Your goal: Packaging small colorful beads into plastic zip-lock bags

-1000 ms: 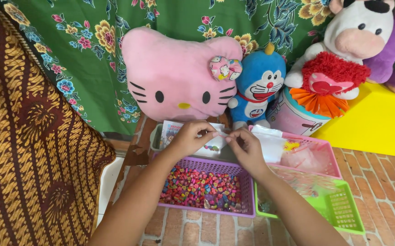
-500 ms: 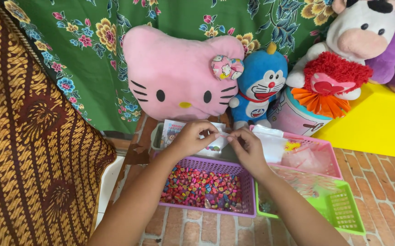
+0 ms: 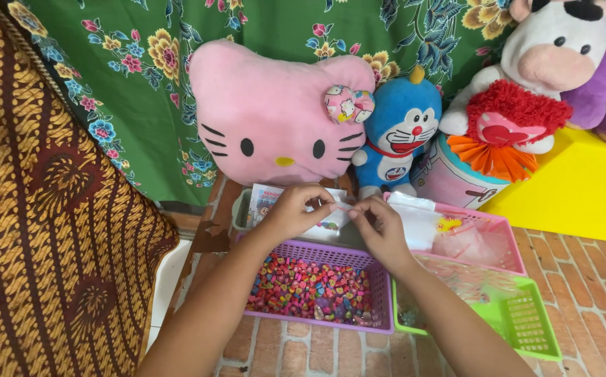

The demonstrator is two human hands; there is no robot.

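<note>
Head view: my left hand [image 3: 294,211] and right hand [image 3: 380,227] meet fingertip to fingertip, pinching something too small to identify, above purple basket [image 3: 384,293] far rim. Beads [image 3: 310,290] below. Pink basket [image 3: 505,234] and green basket [image 3: 526,324] crowd right; brick floor [image 3: 317,352] near.

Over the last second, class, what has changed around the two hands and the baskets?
Almost nothing. The left hand and right hand stay pinched together above the purple basket of beads, working something too small to identify. The pink basket and green basket have not moved.
</note>
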